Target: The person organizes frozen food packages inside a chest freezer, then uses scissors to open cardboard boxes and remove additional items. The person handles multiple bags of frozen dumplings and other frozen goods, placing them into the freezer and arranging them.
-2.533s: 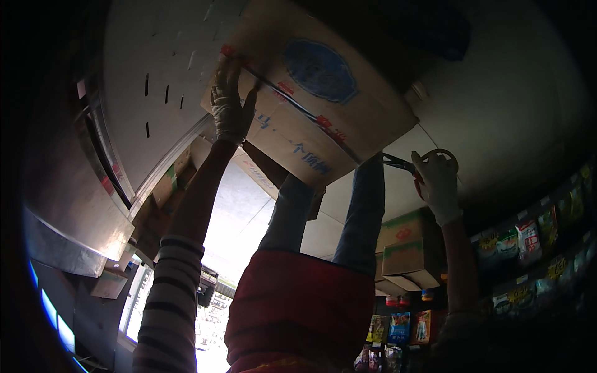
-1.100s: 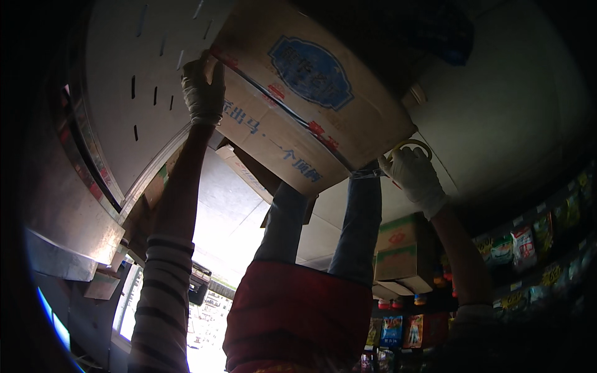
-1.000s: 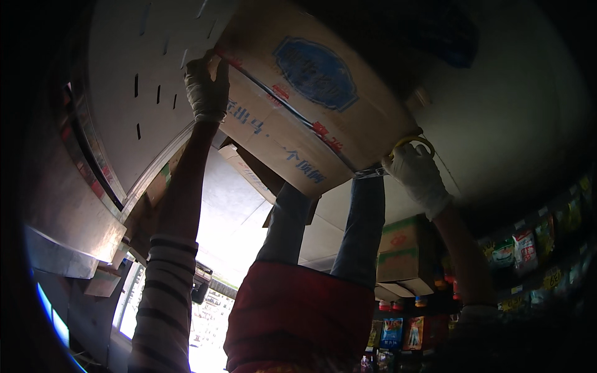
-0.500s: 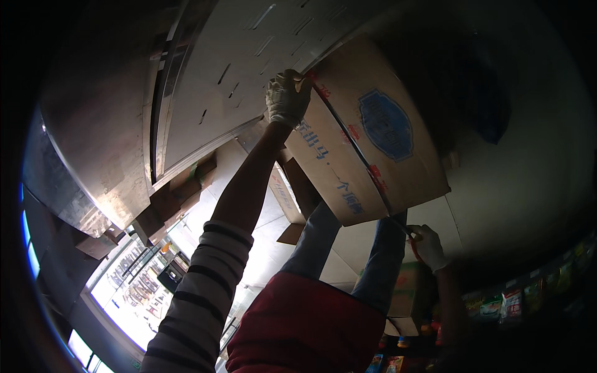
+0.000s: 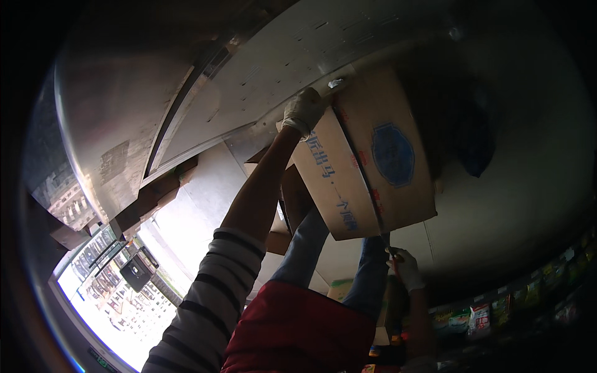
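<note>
Overhead, near the ceiling, the box [image 5: 367, 158] is mid-lift: the left hand [image 5: 303, 112] grips its top corner, the right hand [image 5: 404, 267] clasps its lower corner. Another person in jeans and a red top [image 5: 298, 329] stands above. Next likely calls for steady support.

The far end of the cardboard box [image 5: 373, 168] is lost in dark shadow at the upper right; its top face cannot be seen. The palm and fingertips of the left hand [image 5: 303, 112] are hidden against the box corner, so the grip cannot be judged. The right hand [image 5: 404, 267] is dim and partly covered by the box's lower edge; what is touched there cannot be told. The right forearm is nearly swallowed by darkness. The packets on the shelves [image 5: 491, 314] at lower right are too small and dark to identify. The striped sleeve [image 5: 205, 304] is cut off by the bottom edge.
</note>
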